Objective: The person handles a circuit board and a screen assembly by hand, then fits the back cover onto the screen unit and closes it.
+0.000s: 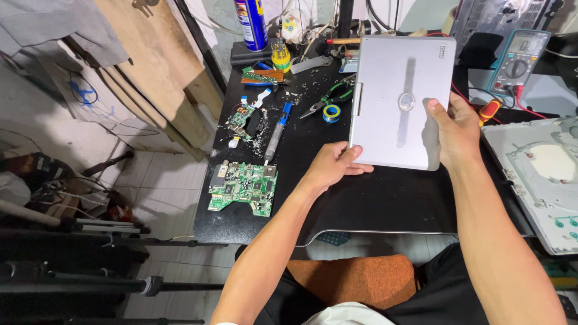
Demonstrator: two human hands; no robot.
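**Mia:** What is hard to see?

**Ben:** The flat silver plastic device with a round badge [402, 102] covers the person's fingers. Only the thumb shows on the right hand [454, 129]. The left hand [330, 165] curls under the near left corner, so its fingertips are hidden too. The grey metal chassis plate [539, 180] to the right of the right hand is cut off by the edge.

**Mia:** Are the hands holding it?

**Ben:** Yes. Both are closed on the silver device. It sits between them, above the black desk [361, 204]; whether its far end rests on the desk cannot be told.

**Mia:** What is near?

**Ben:** Left of the left hand lies a green circuit board [244, 188] and a blue-handled soldering iron [277, 132]. Beyond the right hand stands a teal multimeter [519, 61].
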